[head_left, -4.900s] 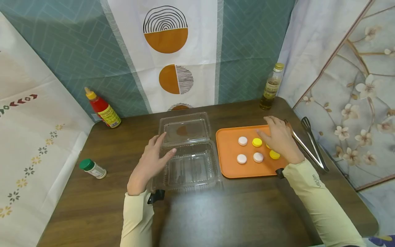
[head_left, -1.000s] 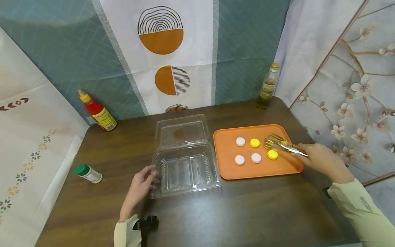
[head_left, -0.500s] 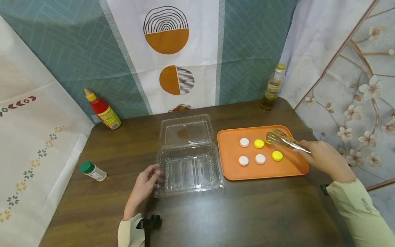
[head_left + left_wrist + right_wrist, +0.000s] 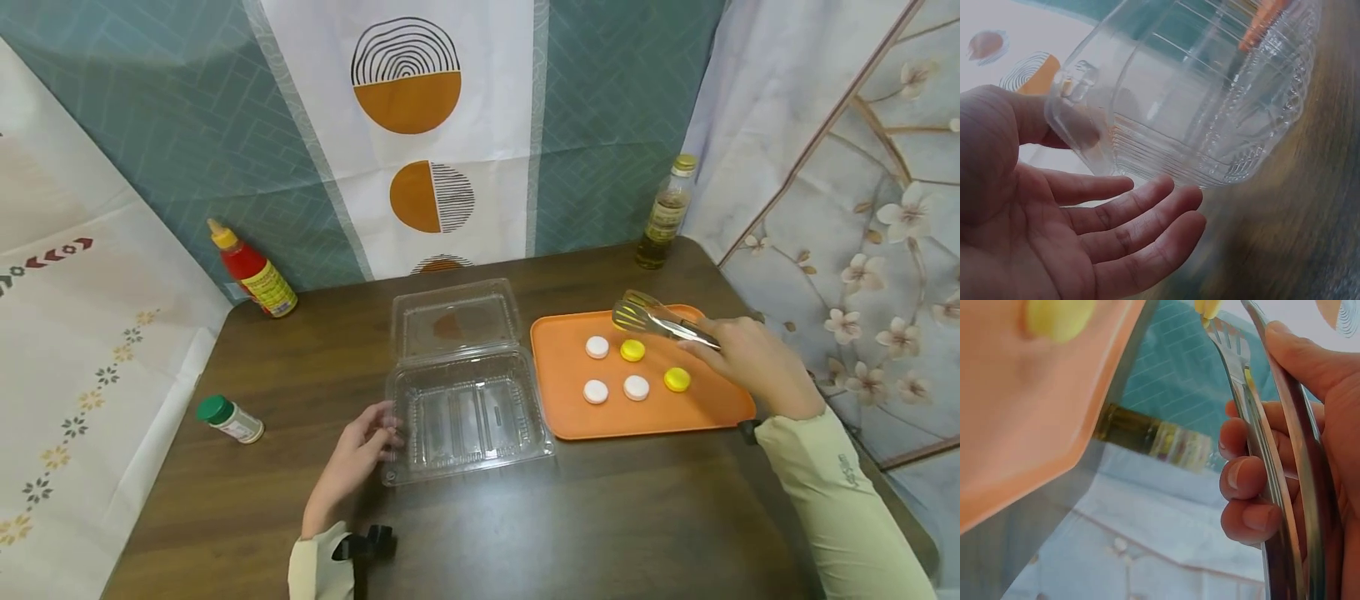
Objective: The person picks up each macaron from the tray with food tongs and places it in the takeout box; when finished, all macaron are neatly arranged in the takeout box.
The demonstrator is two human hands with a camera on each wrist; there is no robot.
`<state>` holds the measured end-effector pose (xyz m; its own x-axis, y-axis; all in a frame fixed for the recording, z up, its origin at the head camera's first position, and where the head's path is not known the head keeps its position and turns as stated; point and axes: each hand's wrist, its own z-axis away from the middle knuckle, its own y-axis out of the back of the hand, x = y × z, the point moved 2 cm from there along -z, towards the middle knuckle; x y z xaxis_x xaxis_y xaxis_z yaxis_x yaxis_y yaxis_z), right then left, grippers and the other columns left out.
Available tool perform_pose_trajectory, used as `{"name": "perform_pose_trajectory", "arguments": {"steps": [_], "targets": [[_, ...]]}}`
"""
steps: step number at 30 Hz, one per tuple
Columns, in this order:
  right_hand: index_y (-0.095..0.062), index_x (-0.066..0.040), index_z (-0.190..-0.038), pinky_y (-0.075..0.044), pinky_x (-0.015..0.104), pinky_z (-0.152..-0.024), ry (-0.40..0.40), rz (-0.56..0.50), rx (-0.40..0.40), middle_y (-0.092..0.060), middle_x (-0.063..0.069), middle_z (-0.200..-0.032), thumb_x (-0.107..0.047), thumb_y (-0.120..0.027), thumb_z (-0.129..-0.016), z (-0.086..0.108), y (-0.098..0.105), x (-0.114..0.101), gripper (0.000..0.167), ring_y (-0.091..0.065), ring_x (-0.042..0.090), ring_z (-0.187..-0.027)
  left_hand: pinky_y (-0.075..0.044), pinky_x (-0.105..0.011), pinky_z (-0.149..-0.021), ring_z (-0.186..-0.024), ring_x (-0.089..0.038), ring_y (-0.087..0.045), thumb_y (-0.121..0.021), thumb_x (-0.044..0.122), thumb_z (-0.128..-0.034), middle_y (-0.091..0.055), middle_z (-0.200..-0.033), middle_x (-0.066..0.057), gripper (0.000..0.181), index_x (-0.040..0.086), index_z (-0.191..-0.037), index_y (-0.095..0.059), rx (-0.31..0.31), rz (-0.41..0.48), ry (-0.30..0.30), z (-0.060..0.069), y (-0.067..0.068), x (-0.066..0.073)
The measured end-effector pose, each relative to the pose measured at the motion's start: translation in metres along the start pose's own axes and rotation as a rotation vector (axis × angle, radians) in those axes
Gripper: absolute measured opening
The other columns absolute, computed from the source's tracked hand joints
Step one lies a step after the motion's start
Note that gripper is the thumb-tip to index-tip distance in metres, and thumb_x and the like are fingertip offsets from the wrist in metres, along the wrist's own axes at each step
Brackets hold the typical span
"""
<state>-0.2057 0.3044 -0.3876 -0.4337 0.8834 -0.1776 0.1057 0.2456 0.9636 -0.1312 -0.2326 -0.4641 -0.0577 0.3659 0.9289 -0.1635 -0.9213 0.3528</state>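
My right hand (image 4: 757, 362) grips metal tongs (image 4: 675, 328), thumb on one arm and fingers curled round the other in the right wrist view. Between the tong tips is a yellow round piece (image 4: 1208, 307), above the orange tray (image 4: 570, 425). Three white round pieces (image 4: 597, 347) and two yellow ones (image 4: 632, 350) lie on that tray. The clear plastic container (image 4: 468, 417) stands with its lid (image 4: 457, 321) folded back. At its left edge, my left hand (image 4: 352, 458) pinches the rim, the thumb (image 4: 1075, 125) overlapping the plastic, fingers (image 4: 1141, 206) outside the wall.
A red squeeze bottle (image 4: 258, 275) with a yellow cap stands at the back left. A green-capped shaker (image 4: 231, 419) lies at the left. At the back right corner stands an oil bottle (image 4: 663, 221). Patterned cloths (image 4: 615, 125) hang behind and beside the table.
The right hand has taken up the tongs, closed them on a yellow piece and raised it off the tray, moving left and back. The left hand has lowered from above the container to its left edge.
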Motion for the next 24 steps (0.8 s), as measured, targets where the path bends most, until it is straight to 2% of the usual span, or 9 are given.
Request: {"name": "perform_pose_trajectory", "arguments": {"steps": [2,5,9,12,20,21,24], "targets": [[-0.071,0.001,-0.106,-0.048,0.041,-0.055,0.016,-0.005,0.015,-0.056,-0.001,-0.064,-0.031,-0.072,-0.094,-0.007,0.0,-0.004,0.034,-0.053,0.015,-0.056,-0.058,-0.03,-0.073,-0.097,-0.034,-0.065,-0.045,-0.004,-0.0991,-0.06,-0.12,-0.027,0.046,-0.009,-0.145,-0.042,-0.002,0.012,0.01,0.0,-0.001,0.0],[-0.071,0.002,-0.11,-0.05,0.045,-0.056,0.035,-0.014,0.026,-0.062,0.003,-0.068,-0.03,-0.073,-0.093,-0.016,0.001,-0.012,0.036,-0.057,0.018,-0.058,-0.057,-0.029,-0.073,-0.097,-0.033,-0.065,-0.046,-0.004,-0.0984,-0.059,-0.121,-0.026,0.048,-0.007,-0.146,-0.041,-0.003,0.018,0.022,0.0,-0.001,-0.001],[-0.069,0.004,-0.12,-0.054,0.052,-0.065,0.066,-0.026,0.026,-0.072,0.015,-0.088,-0.03,-0.073,-0.094,-0.028,0.002,-0.027,0.043,-0.065,0.026,-0.068,-0.057,-0.029,-0.072,-0.095,-0.032,-0.065,-0.046,-0.004,-0.0977,-0.06,-0.121,-0.027,0.047,-0.008,-0.145,-0.042,-0.002,0.022,0.016,0.002,-0.001,0.0],[-0.068,0.005,-0.121,-0.055,0.054,-0.071,0.089,-0.037,0.017,-0.073,0.017,-0.098,-0.031,-0.073,-0.093,-0.036,0.001,-0.039,0.046,-0.067,0.029,-0.073,-0.057,-0.029,-0.072,-0.095,-0.032,-0.066,-0.046,-0.004,-0.0976,-0.06,-0.12,-0.027,0.045,-0.01,-0.143,-0.043,-0.01,0.019,0.012,0.001,-0.001,0.001],[-0.067,0.008,-0.122,-0.057,0.053,-0.075,0.151,-0.044,0.018,-0.072,0.021,-0.105,-0.032,-0.071,-0.095,-0.057,0.0,-0.067,0.048,-0.07,0.033,-0.079,-0.056,-0.027,-0.07,-0.094,-0.033,-0.066,-0.047,-0.005,-0.0972,-0.061,-0.117,-0.026,0.042,-0.01,-0.139,-0.046,-0.007,0.021,0.02,0.001,-0.001,0.001],[-0.067,0.007,-0.122,-0.057,0.053,-0.074,0.164,-0.043,0.023,-0.072,0.021,-0.106,-0.032,-0.071,-0.095,-0.061,0.0,-0.07,0.048,-0.07,0.034,-0.08,-0.056,-0.027,-0.07,-0.094,-0.033,-0.066,-0.047,-0.005,-0.0972,-0.061,-0.117,-0.026,0.042,-0.01,-0.139,-0.046,-0.005,0.021,0.022,0.001,-0.002,0.002],[-0.068,0.005,-0.119,-0.056,0.046,-0.063,0.207,-0.047,0.028,-0.073,0.015,-0.094,-0.03,-0.072,-0.094,-0.071,-0.001,-0.081,0.044,-0.067,0.027,-0.068,-0.056,-0.028,-0.07,-0.094,-0.033,-0.066,-0.047,-0.004,-0.0977,-0.062,-0.117,-0.025,0.042,-0.01,-0.139,-0.047,-0.002,0.017,0.023,0.002,-0.002,0.003]]}}
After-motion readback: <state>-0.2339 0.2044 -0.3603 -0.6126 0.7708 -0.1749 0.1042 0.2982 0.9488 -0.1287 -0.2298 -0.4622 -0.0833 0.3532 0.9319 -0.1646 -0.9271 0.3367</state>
